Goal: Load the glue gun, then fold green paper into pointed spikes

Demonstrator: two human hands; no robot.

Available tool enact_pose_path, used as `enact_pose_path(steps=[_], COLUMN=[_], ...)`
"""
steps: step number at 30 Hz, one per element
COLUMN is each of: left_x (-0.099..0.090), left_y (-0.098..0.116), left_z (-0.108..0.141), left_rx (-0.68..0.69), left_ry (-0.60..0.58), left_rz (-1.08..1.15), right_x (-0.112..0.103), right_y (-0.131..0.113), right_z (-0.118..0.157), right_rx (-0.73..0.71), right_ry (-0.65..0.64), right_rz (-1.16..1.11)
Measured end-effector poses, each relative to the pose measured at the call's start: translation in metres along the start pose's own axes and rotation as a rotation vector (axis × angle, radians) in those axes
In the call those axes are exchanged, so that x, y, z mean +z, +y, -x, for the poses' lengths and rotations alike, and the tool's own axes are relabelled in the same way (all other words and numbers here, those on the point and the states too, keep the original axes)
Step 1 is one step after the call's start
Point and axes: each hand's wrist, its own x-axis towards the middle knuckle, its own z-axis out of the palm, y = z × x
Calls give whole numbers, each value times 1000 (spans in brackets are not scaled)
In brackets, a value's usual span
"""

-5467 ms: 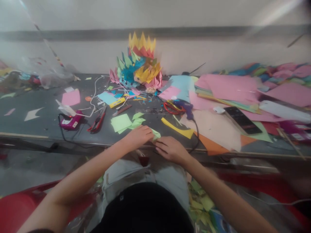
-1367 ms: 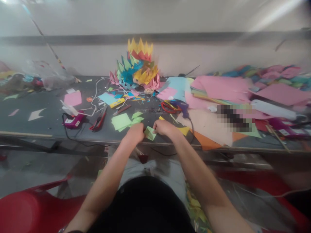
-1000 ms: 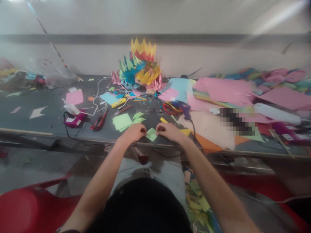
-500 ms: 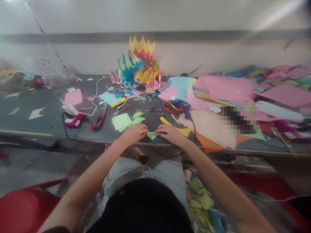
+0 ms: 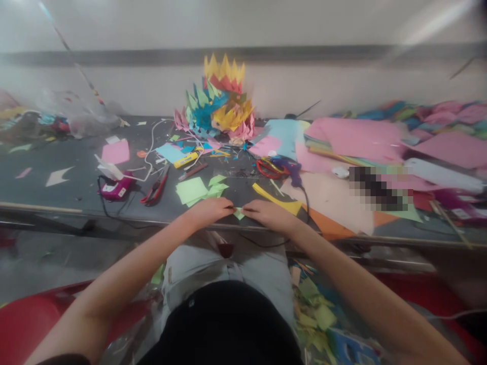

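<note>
Between my two hands, at the table's front edge, a small piece of green paper [image 5: 239,213] shows only in part. My left hand [image 5: 213,210] pinches its left side with the fingers closed. On its right side my right hand [image 5: 262,213] grips it the same way; the fingers cover much of the paper. Several green paper squares and pieces [image 5: 191,191] lie just beyond my left hand. A curved yellow paper strip [image 5: 276,199] rests close behind my right hand.
Red-handled pliers [image 5: 155,187], a purple device [image 5: 115,187] and a yellow cutter [image 5: 186,159] lie to the left. A purple glue gun [image 5: 292,172] with its cord is on the right, near large pink sheets [image 5: 353,137]. Folded paper crowns [image 5: 220,109] stand at the back.
Both hands have closed in a little on the green paper, and less of it shows between them. My forearms have spread slightly outward. The view has shifted slightly.
</note>
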Motion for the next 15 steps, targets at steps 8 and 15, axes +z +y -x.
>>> enact_pose_path(steps=[8, 15], left_x=[-2, 6], left_y=[-1, 25], left_z=[-1, 3], left_rx=[40, -94], left_ry=[-26, -16], left_rz=[-31, -26], right_x=[0, 4], right_y=[0, -2], right_z=[-3, -3], right_rx=[-33, 26], right_ry=[-28, -2], right_rz=[20, -37])
